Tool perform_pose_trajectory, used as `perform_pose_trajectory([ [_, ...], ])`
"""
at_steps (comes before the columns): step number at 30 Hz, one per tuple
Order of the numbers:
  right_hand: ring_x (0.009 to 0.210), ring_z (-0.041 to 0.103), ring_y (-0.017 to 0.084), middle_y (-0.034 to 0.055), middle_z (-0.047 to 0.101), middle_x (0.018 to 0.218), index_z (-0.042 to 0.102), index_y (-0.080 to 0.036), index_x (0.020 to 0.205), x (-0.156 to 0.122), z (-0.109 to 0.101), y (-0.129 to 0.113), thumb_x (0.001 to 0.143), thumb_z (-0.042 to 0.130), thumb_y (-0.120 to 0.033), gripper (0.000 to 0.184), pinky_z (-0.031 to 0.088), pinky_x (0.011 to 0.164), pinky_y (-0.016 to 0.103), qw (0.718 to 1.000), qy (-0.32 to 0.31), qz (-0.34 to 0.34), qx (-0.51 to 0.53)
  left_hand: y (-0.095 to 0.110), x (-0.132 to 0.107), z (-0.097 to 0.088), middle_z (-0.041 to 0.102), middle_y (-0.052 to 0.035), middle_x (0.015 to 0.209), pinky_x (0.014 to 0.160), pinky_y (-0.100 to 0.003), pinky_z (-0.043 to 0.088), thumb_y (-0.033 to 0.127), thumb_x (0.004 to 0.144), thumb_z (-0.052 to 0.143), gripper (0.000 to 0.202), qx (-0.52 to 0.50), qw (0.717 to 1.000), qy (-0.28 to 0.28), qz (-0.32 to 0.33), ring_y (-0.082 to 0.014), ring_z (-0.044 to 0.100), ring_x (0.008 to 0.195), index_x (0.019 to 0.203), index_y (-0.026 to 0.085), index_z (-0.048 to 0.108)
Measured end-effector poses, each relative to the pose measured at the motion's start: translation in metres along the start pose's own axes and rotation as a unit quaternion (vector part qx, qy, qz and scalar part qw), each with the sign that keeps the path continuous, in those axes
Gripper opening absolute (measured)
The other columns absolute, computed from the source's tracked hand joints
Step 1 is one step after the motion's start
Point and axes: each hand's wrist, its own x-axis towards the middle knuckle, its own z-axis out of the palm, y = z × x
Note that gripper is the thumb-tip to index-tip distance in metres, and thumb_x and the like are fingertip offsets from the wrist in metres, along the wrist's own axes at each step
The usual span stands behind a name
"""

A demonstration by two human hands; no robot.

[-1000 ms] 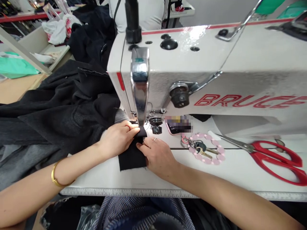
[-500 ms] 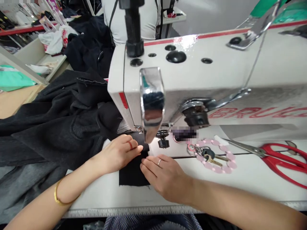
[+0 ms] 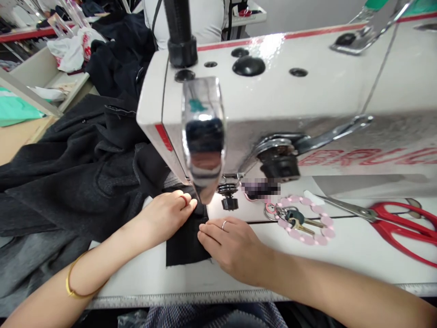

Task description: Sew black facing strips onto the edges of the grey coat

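A small black fabric piece (image 3: 184, 246) lies on the white sewing table (image 3: 341, 259) under the head of a white sewing machine (image 3: 273, 105). My left hand (image 3: 169, 216) rests on the piece's left top edge, fingers curled and pinching the fabric just in front of the needle area. My right hand (image 3: 228, 243) lies on the piece's right side, fingers pressed together and flat on the cloth. The needle and presser foot are hidden behind the machine's shiny face plate (image 3: 203, 136).
A heap of dark grey and black garments (image 3: 78, 177) fills the table's left. Keys on a pink ring (image 3: 300, 221) and red-handled scissors (image 3: 392, 225) lie to the right. Another person in a light top (image 3: 201, 18) sits beyond the machine.
The camera has shifted closer and lower to the machine head. Both hands have stayed on the black piece, sliding slightly toward me with it.
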Motion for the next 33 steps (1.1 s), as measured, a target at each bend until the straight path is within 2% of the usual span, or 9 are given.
perform_pose_trajectory([
  [3,0.079,0.054,0.018,0.0062,0.061,0.086,0.059,-0.014,0.082,0.0,0.004,0.002,0.079,0.042,-0.007,0.019,0.041,0.067,0.029,1.0,-0.018,0.015,0.017,0.006,0.0,0.005,0.062,-0.0036,0.089,0.074,-0.025,0.045,0.01,0.084,0.036,0.024,-0.037,0.996,0.081,-0.02,-0.0151,0.056,0.083,0.089,0.016,0.059],
  [5,0.087,0.053,0.019,0.0078,0.059,0.096,0.059,-0.014,0.082,0.001,0.007,0.003,0.08,0.043,-0.008,0.017,0.042,0.072,0.031,0.999,-0.02,0.028,0.029,0.009,0.0,0.009,0.062,-0.0046,0.095,0.08,-0.023,0.044,0.007,0.083,0.037,0.024,-0.047,0.993,0.104,-0.036,-0.0145,0.055,0.09,0.092,0.014,0.058],
  [8,0.093,0.051,0.02,0.0106,0.056,0.106,0.058,-0.013,0.086,0.002,0.01,0.003,0.081,0.043,-0.009,0.016,0.042,0.075,0.031,0.998,-0.015,0.046,0.037,0.011,0.001,0.012,0.063,-0.0055,0.092,0.079,-0.022,0.046,0.007,0.083,0.036,0.024,-0.05,0.99,0.124,-0.036,-0.0137,0.057,0.086,0.09,0.012,0.058],
  [10,0.091,0.052,0.019,0.0101,0.059,0.101,0.058,-0.012,0.092,0.004,0.011,0.003,0.083,0.041,-0.009,0.019,0.043,0.074,0.031,0.998,-0.01,0.052,0.032,0.01,0.002,0.012,0.064,-0.0049,0.09,0.078,-0.022,0.047,0.009,0.083,0.037,0.023,-0.057,0.989,0.134,-0.038,-0.0131,0.057,0.083,0.086,0.014,0.059],
  [15,0.085,0.055,0.019,0.0093,0.062,0.091,0.058,-0.008,0.093,0.007,0.009,0.001,0.085,0.035,-0.007,0.024,0.044,0.067,0.03,0.999,0.001,0.032,-0.001,0.01,0.006,0.011,0.062,-0.004,0.077,0.069,-0.021,0.047,0.01,0.084,0.031,0.032,-0.072,0.988,0.113,-0.078,-0.0132,0.056,0.075,0.076,0.016,0.061],
  [21,0.079,0.057,0.018,0.0087,0.063,0.085,0.058,-0.008,0.089,0.008,0.007,-0.001,0.084,0.034,-0.006,0.025,0.044,0.061,0.028,1.0,-0.011,0.028,-0.003,0.015,0.004,0.015,0.059,-0.0046,0.078,0.06,-0.021,0.045,0.015,0.083,0.031,0.032,-0.114,0.982,0.074,-0.131,-0.014,0.055,0.072,0.078,0.016,0.063],
  [27,0.077,0.055,0.018,0.0088,0.061,0.084,0.056,-0.011,0.082,0.009,0.007,-0.001,0.084,0.034,-0.007,0.023,0.043,0.06,0.029,0.999,-0.026,0.033,-0.002,0.01,0.0,0.026,0.061,-0.0079,0.08,0.052,-0.023,0.042,0.015,0.082,0.035,0.03,-0.075,0.989,0.071,-0.105,-0.0168,0.054,0.069,0.085,0.017,0.065],
  [30,0.074,0.054,0.017,0.0073,0.06,0.081,0.054,-0.012,0.078,0.011,0.006,0.002,0.085,0.031,-0.007,0.025,0.042,0.057,0.028,0.999,-0.046,0.027,0.004,0.004,0.001,0.03,0.061,-0.0099,0.079,0.055,-0.025,0.043,0.012,0.081,0.038,0.03,-0.052,0.992,0.085,-0.073,-0.0189,0.054,0.069,0.096,0.015,0.063],
  [33,0.068,0.052,0.016,0.005,0.058,0.076,0.053,-0.014,0.074,0.012,0.004,0.006,0.084,0.029,-0.006,0.026,0.041,0.055,0.028,0.998,-0.055,0.029,0.004,-0.002,0.004,0.031,0.06,-0.0102,0.073,0.059,-0.028,0.045,0.014,0.083,0.037,0.03,-0.031,0.993,0.098,-0.059,-0.0205,0.054,0.07,0.097,0.014,0.063],
])
